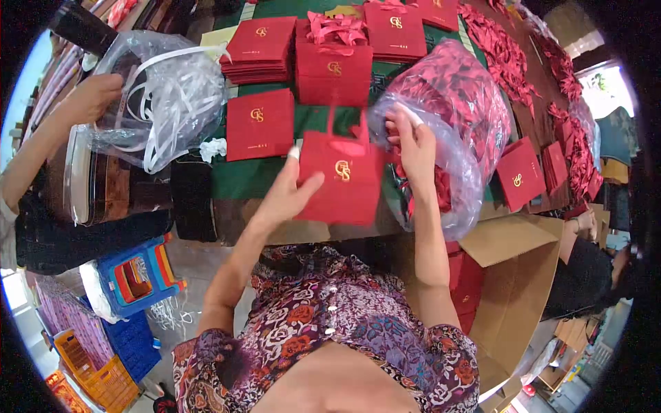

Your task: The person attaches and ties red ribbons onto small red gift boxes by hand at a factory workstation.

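Observation:
My left hand [286, 193] grips a small red paper gift bag [342, 180] by its left side, thumb across the front. The bag bears a gold monogram, and its red ribbon handle stands up, blurred by motion. White wrapping covers a fingertip of this hand. To the right, my right hand [415, 148] is in front of a clear plastic sack [468, 103] full of red ribbons. Its fingers are curled together, with a white covering on one; what they hold, if anything, I cannot make out.
Stacked red gift bags [258, 51] line the green table mat [251, 172]. At left, another person's hand [96, 96] is beside a plastic sack of white ribbon [172, 96]. An open cardboard box [513, 289] stands below right, near red bags. Loose red ribbons [499, 58] lie farther right.

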A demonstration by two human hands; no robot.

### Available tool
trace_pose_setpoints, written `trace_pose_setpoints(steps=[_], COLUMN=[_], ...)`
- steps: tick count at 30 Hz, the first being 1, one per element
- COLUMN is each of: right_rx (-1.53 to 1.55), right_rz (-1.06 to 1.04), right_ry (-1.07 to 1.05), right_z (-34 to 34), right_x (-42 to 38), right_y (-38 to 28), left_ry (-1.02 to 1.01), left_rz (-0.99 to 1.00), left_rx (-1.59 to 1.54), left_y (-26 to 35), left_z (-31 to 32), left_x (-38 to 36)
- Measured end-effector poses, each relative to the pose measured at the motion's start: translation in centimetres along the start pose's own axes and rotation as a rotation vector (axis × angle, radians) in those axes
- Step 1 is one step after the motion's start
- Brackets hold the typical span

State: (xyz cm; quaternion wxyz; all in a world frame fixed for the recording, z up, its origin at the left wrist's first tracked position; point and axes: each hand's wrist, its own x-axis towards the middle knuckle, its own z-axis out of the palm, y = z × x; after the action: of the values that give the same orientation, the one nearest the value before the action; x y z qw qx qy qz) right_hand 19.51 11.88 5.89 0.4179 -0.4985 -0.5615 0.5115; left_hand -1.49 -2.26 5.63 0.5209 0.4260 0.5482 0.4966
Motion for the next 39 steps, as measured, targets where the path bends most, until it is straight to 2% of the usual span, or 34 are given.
trace_pose_setpoints(steps=[1,3,4,5,7,9,11,12,13,15,17,19,21,23,24,29,30,31,33,35,39], right_rx=[0.001,0.012,-0.13,-0.062,-0.117,-0.286,-0.343,-0.379,-0.377,-0.411,-0.373,-0.336,-0.308,-0.337,-0.367,-0.512,-0.579,-0.643,-0.67,-0.749,-0.771], right_rz=[-0.006,-0.1,-0.178,-0.149,-0.112,-0.219,-0.196,-0.275,-0.22,-0.259,-0.217,-0.171,-0.18,-0.165,-0.161,-0.248,-0.364,-0.484,-0.491,-0.571,-0.577], right_ry=[0.001,0.033,0.02,0.021,-0.01,-0.033,-0.081,-0.078,-0.116,-0.152,-0.161,-0.173,-0.174,-0.172,-0.167,-0.144,-0.129,-0.114,-0.156,-0.215,-0.244], right_z=[0.0,0.0,-0.2,0.2,0.5,0.6,0.8,0.9,0.8,0.7,0.7,1.0,1.1,1.0,0.8,0.7,1.0,1.4,2.1,2.9,2.8], right_x=[-0.8,-2.2,-2.8,-3.6,-5.2,-6.3,-7.3,-7.6,-7.9,-8.6,-9.4,-9.8,-10.2,-10.3,-10.2,-9.6,-9.2,-8.8,-8.1,-7.5,-6.9], right_y=[-0.1,0.0,0.3,0.3,0.1,0.3,0.3,0.9,1.6,2.1,3.1,3.7,3.9,4.0,4.0,4.5,4.7,4.7,4.5,4.6,5.9], left_ry=[0.053,0.073,0.086,0.098,0.1,0.104,0.094,0.173,0.174,0.215,0.286,0.464,0.446,0.583,0.585,0.567,0.516,0.515,0.47,0.474,0.381], left_rz=[0.0,0.286,0.331,0.373,0.584,0.55,0.666,0.638,0.634,0.416,0.458,0.353,0.379,0.627,0.641,0.49,0.486,0.48,0.43,0.495,0.509], left_rx=[0.01,0.142,0.122,0.102,0.029,0.022,0.058,0.25,0.25,0.414,0.478,0.823,0.831,1.015,0.976,1.43,1.499,1.503,1.519,1.505,1.314], left_y=[0.8,-0.2,1.2,3.1,5.2,5.9,4.5,2.9,1.1,-1.6,-1.7,-1.9,-2.6,-1.9,-2.2,-4.0,-5.0,-5.0,-4.9,-4.4,-4.5], left_z=[-0.4,-2.0,-2.1,-2.1,-1.9,-2.0,-2.3,-3.0,-3.3,-3.8,-3.3,-3.1,-3.8,-3.8,-4.3,-8.6,-9.8,-9.8,-9.9,-8.8,-5.1], left_x=[1.2,5.6,7.2,8.6,11.8,14.3,16.7,17.8,18.1,18.3,17.6,16.9,16.9,16.1,16.0,13.1,12.8,12.3,11.3,9.7,6.7])
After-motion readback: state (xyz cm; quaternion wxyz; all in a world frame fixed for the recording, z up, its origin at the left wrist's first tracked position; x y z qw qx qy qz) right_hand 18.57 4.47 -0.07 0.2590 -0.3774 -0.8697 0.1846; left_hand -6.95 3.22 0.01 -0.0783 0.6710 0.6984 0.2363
